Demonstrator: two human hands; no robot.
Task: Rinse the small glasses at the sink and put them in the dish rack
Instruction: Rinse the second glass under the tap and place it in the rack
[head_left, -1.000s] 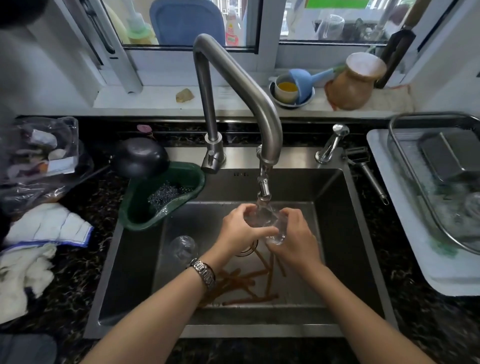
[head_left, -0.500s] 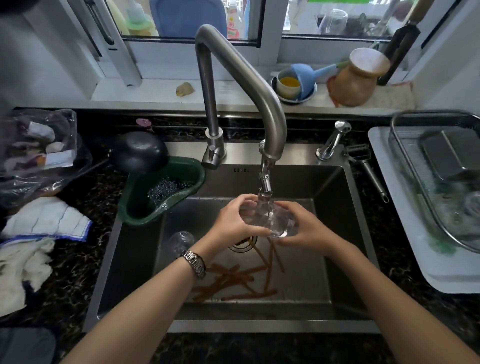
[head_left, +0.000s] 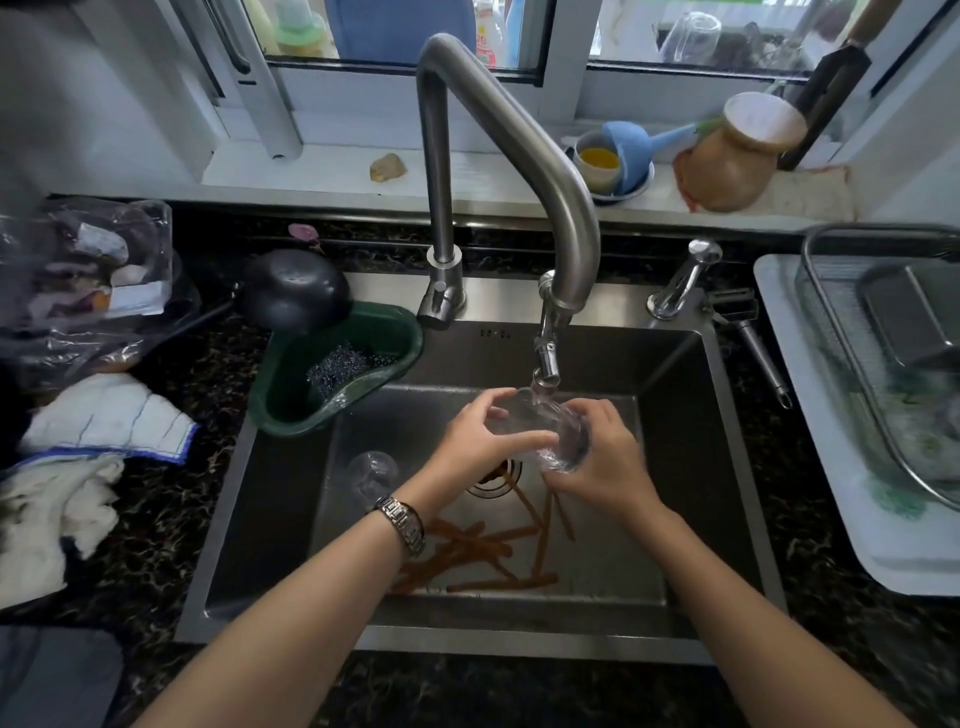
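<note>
Clear and wet, one small glass (head_left: 545, 434) sat tilted under the faucet nozzle (head_left: 545, 364), the left hand (head_left: 480, 441) and right hand (head_left: 605, 462) both wrapped around it over the sink (head_left: 691, 395). Rinsing looked under way; next it likely needed carrying right to the dish rack (head_left: 841, 374), which held a metal tray. A second glass (head_left: 371, 470) lay on the sink floor at left, and the green strainer basket (head_left: 395, 332) held a steel scourer.

- Both forearms bare, with no sleeves in view.
- Silver metal link-band wristwatch (head_left: 402, 524) on the left wrist.
- No rings or gloves visible on either hand.
</note>
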